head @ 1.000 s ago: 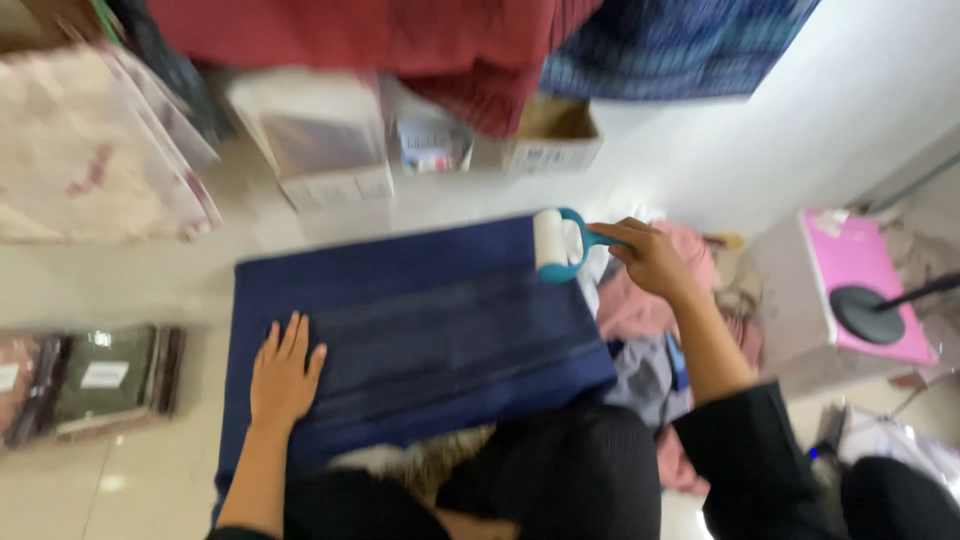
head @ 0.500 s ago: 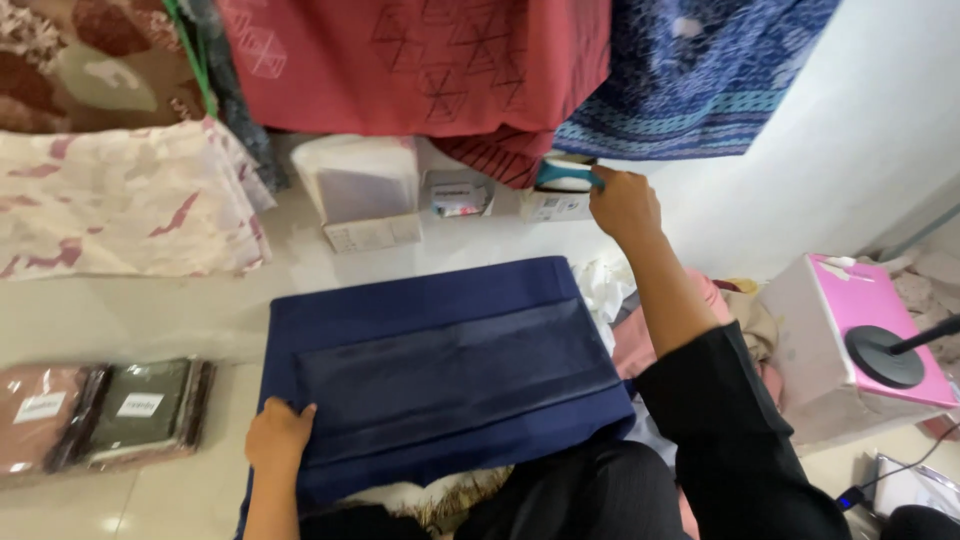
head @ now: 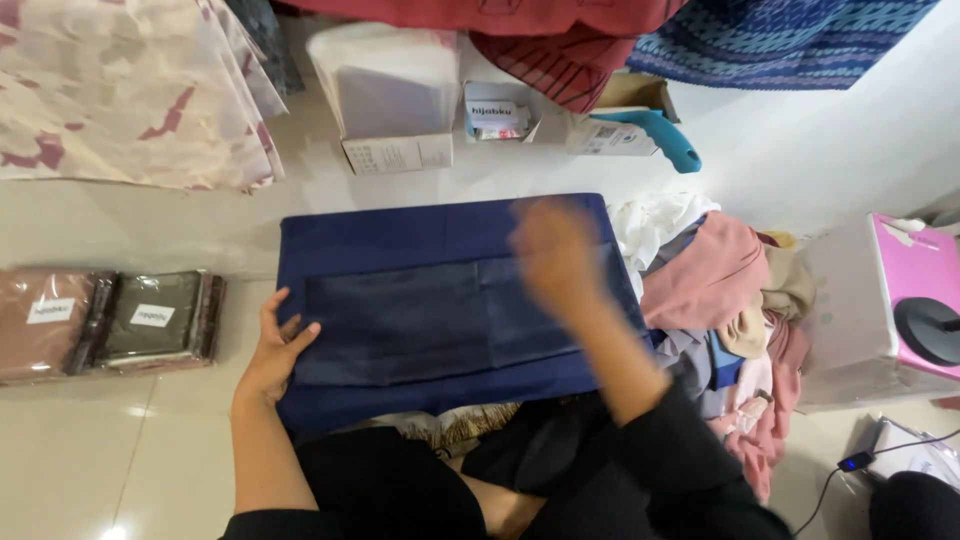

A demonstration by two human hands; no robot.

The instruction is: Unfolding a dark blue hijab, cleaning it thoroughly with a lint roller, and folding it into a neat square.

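On the floor before my knees lies the folded navy cloth. Left hand flat, pinning its left edge; right hand blurred above it, grip indeterminate. Judgement: smooth from centre outward, edges square. Teal-handled lint roller in box behind.

Floor layout: folded cloth at frame centre.
Packaged cloths lie at left; boxes stand above centre, lint roller in the upper-right one; clothes heap at right; left hand on the cloth's lower-left edge.
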